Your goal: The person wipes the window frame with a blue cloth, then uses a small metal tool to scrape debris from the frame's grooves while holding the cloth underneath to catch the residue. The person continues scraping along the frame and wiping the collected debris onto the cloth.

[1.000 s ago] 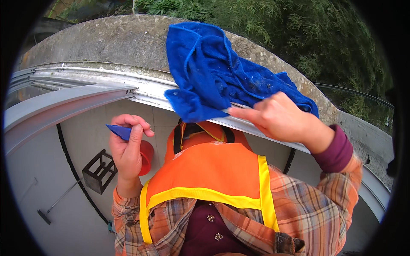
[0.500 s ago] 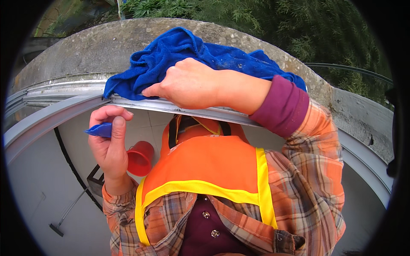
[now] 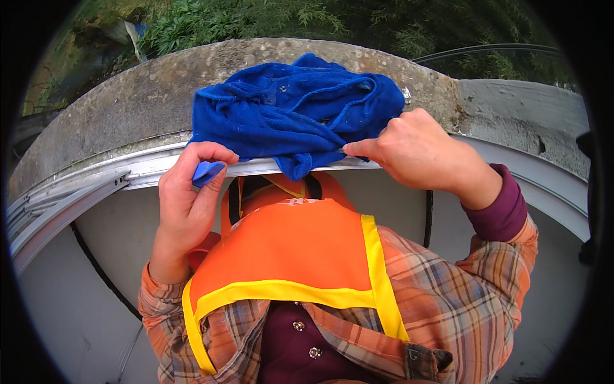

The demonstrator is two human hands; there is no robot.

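Note:
A crumpled blue cloth [image 3: 288,109] lies over the concrete ledge, its lower fold hanging onto the white metal window track [image 3: 256,168]. My right hand [image 3: 422,150] is closed at the cloth's right lower edge, its forefinger reaching to the fabric; the thumb is hidden beneath. My left hand [image 3: 188,198] is raised just in front of the track, left of the cloth. Between its thumb and curled fingers sits a small flat blue piece [image 3: 208,173], which looks stiff; most of it is covered by the hand.
The rough concrete ledge [image 3: 141,96] curves along the far side, with green plants [image 3: 204,25] beyond it. A sliding frame [image 3: 70,214] joins the track at left. Part of a red bucket [image 3: 203,251] shows behind my left wrist. My orange apron [image 3: 288,249] hangs close to the track.
My right hand has moved right, off the middle of the cloth to its lower edge. The cloth is more bunched together. My left hand has risen toward the track, still holding the blue piece.

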